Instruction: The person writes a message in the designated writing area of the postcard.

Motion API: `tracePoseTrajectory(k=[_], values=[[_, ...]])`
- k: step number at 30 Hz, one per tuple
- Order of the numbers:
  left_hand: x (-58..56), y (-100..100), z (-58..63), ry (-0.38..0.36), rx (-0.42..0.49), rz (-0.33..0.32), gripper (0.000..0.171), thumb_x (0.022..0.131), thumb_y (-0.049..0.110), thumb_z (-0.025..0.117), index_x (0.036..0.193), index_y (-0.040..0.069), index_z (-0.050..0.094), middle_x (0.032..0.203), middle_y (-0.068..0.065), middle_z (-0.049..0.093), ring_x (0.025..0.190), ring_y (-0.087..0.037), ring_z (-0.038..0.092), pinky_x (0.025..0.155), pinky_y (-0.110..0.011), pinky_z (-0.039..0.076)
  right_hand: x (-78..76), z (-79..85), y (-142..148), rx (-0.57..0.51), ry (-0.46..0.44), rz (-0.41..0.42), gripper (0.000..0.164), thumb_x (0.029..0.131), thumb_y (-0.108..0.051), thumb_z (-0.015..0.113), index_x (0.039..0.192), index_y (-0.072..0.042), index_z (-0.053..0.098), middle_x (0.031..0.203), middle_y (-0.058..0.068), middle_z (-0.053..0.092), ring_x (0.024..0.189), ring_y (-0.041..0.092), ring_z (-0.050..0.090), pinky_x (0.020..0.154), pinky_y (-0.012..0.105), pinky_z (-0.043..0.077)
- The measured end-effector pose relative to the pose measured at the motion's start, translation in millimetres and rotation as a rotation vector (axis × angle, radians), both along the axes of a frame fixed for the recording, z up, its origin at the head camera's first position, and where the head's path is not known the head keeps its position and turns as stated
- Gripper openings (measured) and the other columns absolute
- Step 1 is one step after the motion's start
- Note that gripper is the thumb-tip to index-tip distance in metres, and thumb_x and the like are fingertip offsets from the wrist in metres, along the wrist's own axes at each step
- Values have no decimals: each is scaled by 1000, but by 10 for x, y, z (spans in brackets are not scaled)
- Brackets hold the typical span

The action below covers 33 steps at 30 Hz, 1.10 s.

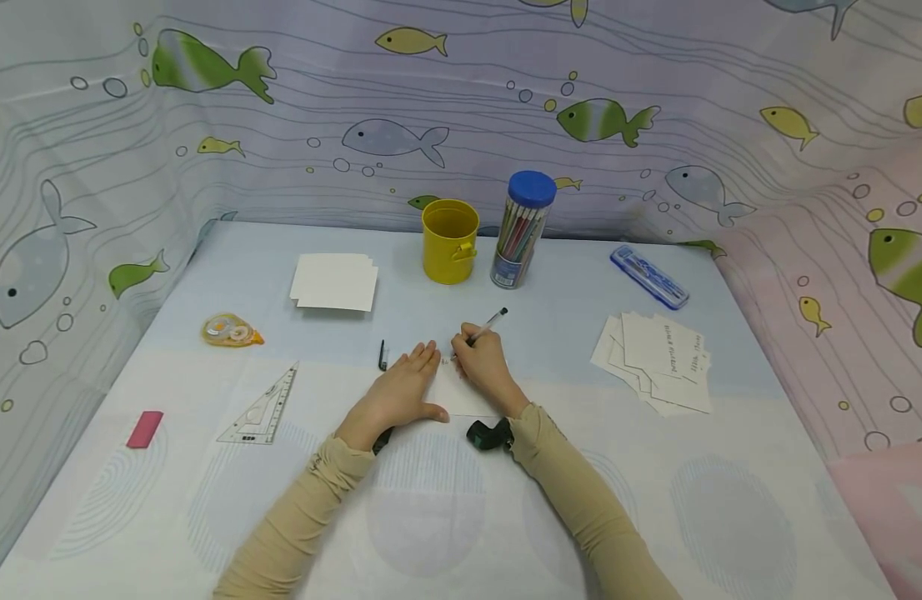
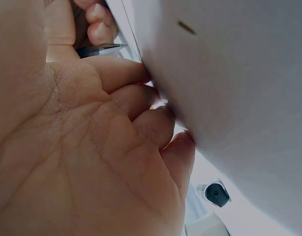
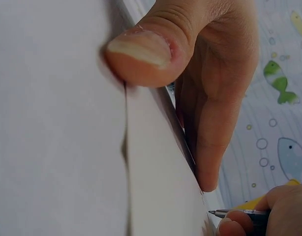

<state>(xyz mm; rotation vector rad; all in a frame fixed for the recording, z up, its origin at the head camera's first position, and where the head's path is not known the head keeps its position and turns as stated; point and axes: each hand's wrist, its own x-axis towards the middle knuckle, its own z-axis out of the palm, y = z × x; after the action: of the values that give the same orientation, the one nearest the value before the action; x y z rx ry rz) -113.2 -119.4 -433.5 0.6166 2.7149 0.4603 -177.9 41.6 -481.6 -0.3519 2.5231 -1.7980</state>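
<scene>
A white card point(image 1: 464, 398) lies on the table between the hands, with a few small marks near its top edge. My left hand point(image 1: 398, 390) rests on the card's left side with fingers straight and thumb along the lower edge. In my right hand point(image 1: 487, 367) a pen point(image 1: 498, 317) is pinched, its tip down near the card's top. The right wrist view shows the pen's point point(image 3: 213, 212) close over the card point(image 3: 161, 167), past the left hand's fingers. A dark pen cap point(image 1: 383, 356) lies just left of the left fingertips.
Written cards point(image 1: 641, 358) lie overlapping at right; a blank card stack point(image 1: 335, 282) sits back left. Behind stand a yellow bucket point(image 1: 449, 242) and pencil tub point(image 1: 519, 233). A blue case point(image 1: 648, 277), correction tape point(image 1: 232, 331), set square point(image 1: 262, 410) and pink eraser point(image 1: 144, 429) lie around.
</scene>
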Motion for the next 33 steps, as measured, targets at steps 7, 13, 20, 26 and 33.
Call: tracePoseTrajectory(k=[7,13,20,26,33], values=[[2,0,6,-2,6,0,100,81,48,72,150,-7,24,160,-23,16,149,-38,15,120,-52,22,30,57,-7,-8,-13,2,35,91,-6,47,58,-11,39,41,-4,46,31,4,41,32,16,26],[7,5,7,3,5,5,98,83,48,70,149,-8,25,160,-23,16,149,-38,15,120,-53,22,7,15,-2,-10,-12,3,35,91,-6,48,58,-12,39,41,-4,46,32,6,43,32,19,28],[13,9,6,10,-2,7,98,83,47,71,149,-8,26,160,-24,17,149,-38,16,120,-53,23,8,25,-7,-5,-7,-9,36,91,-3,49,57,-11,38,41,-3,45,29,4,43,30,18,28],[7,8,-4,10,-4,6,98,83,48,71,149,-8,25,160,-23,17,149,-38,16,120,-53,23,12,25,-8,1,-13,-18,36,91,-5,49,57,-13,38,40,-4,44,29,5,41,31,19,27],[5,8,-11,10,0,8,98,83,48,71,149,-8,25,160,-23,16,149,-38,16,120,-52,22,6,13,-4,27,-2,-14,35,91,-7,48,58,-12,40,40,-4,44,31,6,41,31,19,28]])
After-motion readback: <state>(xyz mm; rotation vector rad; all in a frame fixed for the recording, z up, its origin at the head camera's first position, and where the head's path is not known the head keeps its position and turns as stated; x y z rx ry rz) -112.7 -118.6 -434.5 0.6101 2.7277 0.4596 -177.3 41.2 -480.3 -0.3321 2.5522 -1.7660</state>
